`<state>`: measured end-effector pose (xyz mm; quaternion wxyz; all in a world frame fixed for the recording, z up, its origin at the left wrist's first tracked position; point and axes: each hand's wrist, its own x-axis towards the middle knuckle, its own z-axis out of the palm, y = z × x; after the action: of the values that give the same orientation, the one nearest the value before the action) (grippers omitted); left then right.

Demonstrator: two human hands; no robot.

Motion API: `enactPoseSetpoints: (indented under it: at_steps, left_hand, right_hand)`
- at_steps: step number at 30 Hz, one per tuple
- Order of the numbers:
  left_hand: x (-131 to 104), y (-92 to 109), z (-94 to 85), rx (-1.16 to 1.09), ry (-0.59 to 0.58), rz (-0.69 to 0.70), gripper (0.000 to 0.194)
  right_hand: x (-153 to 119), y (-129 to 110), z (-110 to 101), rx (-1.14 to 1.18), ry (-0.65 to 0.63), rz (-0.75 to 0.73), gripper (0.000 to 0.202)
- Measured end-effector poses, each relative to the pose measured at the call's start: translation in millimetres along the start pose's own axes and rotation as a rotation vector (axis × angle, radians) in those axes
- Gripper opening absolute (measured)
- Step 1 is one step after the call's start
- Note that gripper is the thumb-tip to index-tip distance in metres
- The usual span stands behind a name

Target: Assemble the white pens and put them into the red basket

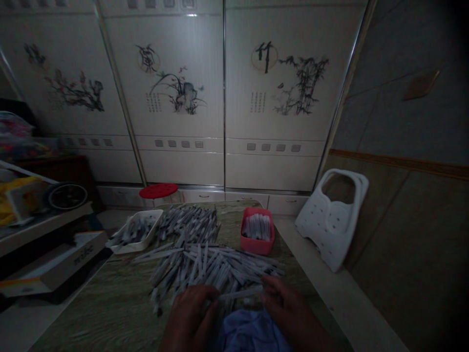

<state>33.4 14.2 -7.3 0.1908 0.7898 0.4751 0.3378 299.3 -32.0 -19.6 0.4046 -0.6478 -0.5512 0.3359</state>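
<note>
A slim whitish pen (242, 293) lies level between my two hands at the near side of the table. Its left end is pinched in the fingers of my left hand (192, 310). The fingers of my right hand (284, 305) close round its other end. Just beyond them spreads a large loose heap of similar pens (216, 261), many with dark ends. Crumpled blue cloth (252, 332) sits below the held pen, between my wrists. The dim light blurs the fingertips.
A pink bin (257, 246) with upright pens stands at the table's right. At the left edge, a white tray (146, 240) holds more pens. Beyond are a red stool (159, 190), a white folded plastic item (330, 220) against the wall, and a shoebox (62, 261).
</note>
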Motion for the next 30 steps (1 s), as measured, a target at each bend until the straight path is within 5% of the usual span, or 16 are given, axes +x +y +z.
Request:
enactPoseSetpoints:
  at_steps: [7,11,17,21,30]
  left_hand:
    - [0.6,13.5,-0.2,-0.398,-0.028,-0.277,0.033]
    - [1.7,15.2,8.1,-0.597,0.099,-0.407,0.041]
    - [0.8,21.8,30.2,0.098,0.014,0.137,0.016]
    - [1.7,37.9,43.0,0.361,-0.084,0.119,0.011]
    - [10.4,54.2,45.9,0.490,-0.096,0.059,0.020]
  right_hand:
    - [-6.9,-19.0,14.1,0.101,-0.106,0.009,0.025]
    - [-4.2,-19.6,15.9,0.307,-0.151,0.093,0.033]
    - [-1.3,-22.4,3.0,0.630,-0.007,0.157,0.037]
    - [-5.9,-22.7,-3.0,0.709,0.065,0.182,0.032]
    - [-8.2,-14.4,-11.4,0.765,0.105,0.248,0.034]
